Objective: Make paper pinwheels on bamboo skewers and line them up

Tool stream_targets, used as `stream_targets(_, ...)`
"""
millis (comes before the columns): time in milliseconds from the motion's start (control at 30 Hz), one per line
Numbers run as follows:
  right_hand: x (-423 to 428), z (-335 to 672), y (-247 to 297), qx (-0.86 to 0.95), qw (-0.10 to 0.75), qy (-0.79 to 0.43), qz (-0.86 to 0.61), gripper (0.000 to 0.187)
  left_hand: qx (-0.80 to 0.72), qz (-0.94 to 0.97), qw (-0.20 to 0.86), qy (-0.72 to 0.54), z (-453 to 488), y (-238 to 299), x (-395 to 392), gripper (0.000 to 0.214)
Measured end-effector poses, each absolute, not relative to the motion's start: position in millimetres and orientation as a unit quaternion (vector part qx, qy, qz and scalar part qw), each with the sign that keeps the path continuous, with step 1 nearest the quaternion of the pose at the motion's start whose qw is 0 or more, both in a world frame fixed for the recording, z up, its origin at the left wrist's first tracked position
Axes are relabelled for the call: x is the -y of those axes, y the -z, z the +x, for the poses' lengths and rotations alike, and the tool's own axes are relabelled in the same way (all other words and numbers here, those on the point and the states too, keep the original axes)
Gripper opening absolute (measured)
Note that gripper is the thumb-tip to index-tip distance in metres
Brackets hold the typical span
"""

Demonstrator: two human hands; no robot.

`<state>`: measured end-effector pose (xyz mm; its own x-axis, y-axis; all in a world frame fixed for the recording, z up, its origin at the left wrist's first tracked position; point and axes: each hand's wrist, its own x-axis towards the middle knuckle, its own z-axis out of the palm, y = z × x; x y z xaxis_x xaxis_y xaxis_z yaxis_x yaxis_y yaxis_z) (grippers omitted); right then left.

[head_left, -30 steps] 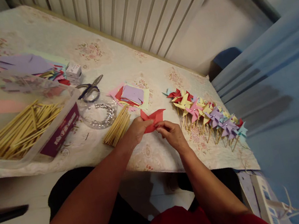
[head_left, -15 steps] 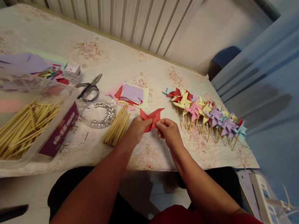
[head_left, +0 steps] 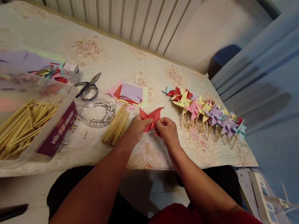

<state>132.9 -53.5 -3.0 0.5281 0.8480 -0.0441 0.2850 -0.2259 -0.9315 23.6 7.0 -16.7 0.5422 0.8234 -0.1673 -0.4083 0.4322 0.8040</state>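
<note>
Between my hands is a red paper pinwheel [head_left: 152,117] with folded, pointed blades. My left hand [head_left: 136,128] grips its left side, thumb lying across the paper. At its lower right edge, the fingers of my right hand [head_left: 166,128] pinch the paper; whether they also hold something small is hidden. Just left of my left hand lies a bundle of thin wooden sticks [head_left: 116,127]. Beyond it sits a stack of coloured paper squares [head_left: 132,92], purple on top. A round clear dish [head_left: 97,113] holds shiny silver pins or beads.
Finished pinwheels [head_left: 204,112] on sticks lie in a row to the right. At left stands a clear plastic box [head_left: 66,119] of sticks. Scissors [head_left: 89,88], small white boxes [head_left: 71,68] and paper scraps [head_left: 21,61] lie behind. A power strip [head_left: 263,198] is at lower right.
Both hands keep the same hold on the red pinwheel. My right hand has shifted very slightly, its fingers curled a little more. The view has moved a touch.
</note>
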Motion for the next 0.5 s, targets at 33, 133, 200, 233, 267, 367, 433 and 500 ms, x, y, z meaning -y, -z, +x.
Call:
stream_targets(33, 53.7, 132.5, 3.0, 0.391, 0.484, -0.286, -0.728, 0.012, -0.281, 0.366, 0.798, -0.387, 23.9, 17.5, -7.0, 0.014)
stream_targets(133, 54.3, 131.8, 3.0, 0.394, 0.482, -0.274, -0.733, 0.012, -0.276, 0.365, 0.800, -0.388, 24.6, 19.6, -7.3, 0.015)
stream_targets(200, 54.5, 131.6, 3.2, 0.397, 0.480, -0.267, -0.735, 0.012, -0.279, 0.369, 0.797, -0.388, 24.8, 19.7, -7.3, 0.016)
stream_targets(233, 54.3, 131.6, 3.5, 0.398, 0.480, -0.264, -0.736, 0.012, -0.281, 0.369, 0.796, -0.388, 24.8, 19.4, -7.3, 0.016)
stream_targets(267, 54.1, 131.7, 3.9, 0.399, 0.481, -0.264, -0.735, 0.012, -0.282, 0.369, 0.796, -0.388, 24.8, 18.9, -7.3, 0.015)
stream_targets(367, 53.3, 132.1, 5.0, 0.400, 0.485, -0.266, -0.731, 0.013, -0.286, 0.366, 0.794, -0.392, 24.5, 17.4, -7.2, 0.014)
stream_targets(433, 52.9, 132.3, 5.2, 0.401, 0.487, -0.268, -0.728, 0.013, -0.287, 0.364, 0.793, -0.396, 24.1, 17.3, -7.3, 0.014)
stream_targets(500, 53.0, 132.5, 4.9, 0.401, 0.488, -0.269, -0.727, 0.014, -0.282, 0.361, 0.799, -0.389, 23.4, 17.6, -7.4, 0.012)
